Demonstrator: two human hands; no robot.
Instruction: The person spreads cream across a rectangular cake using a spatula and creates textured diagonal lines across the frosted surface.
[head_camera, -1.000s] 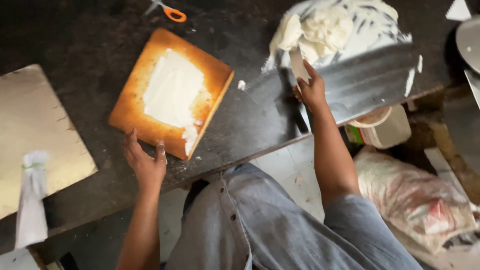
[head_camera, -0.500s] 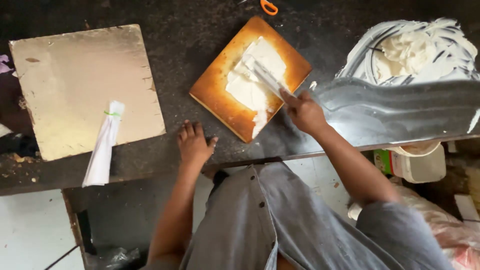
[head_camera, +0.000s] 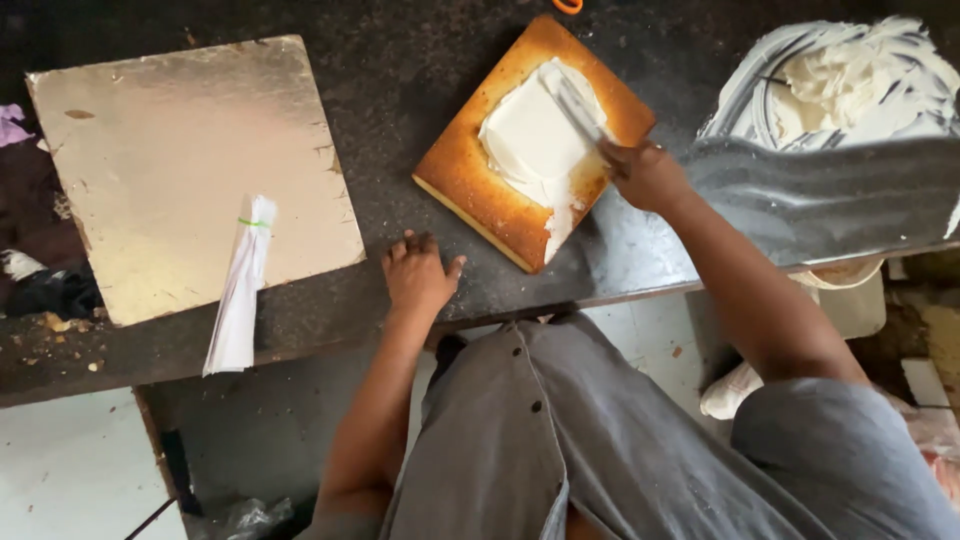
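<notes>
Since the earlier frame, right hand (head_camera: 648, 175) has moved from the cream bowl (head_camera: 850, 80) onto the sponge cake (head_camera: 500, 185), grip closed on the palette knife (head_camera: 578, 108). Left hand (head_camera: 420, 275) lies spread flat on the desk (head_camera: 400, 60), beside the cake. Cake looks light, soft, crumbly: lift from underneath. Cream smears.

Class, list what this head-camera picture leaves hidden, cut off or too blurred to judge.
- Orange handle: cut off by the top edge, head view.
- Spatula blade: blurred; its grip hidden inside the right hand.
- Cream bowl: its near side hidden by a grey smear across the head view.
</notes>
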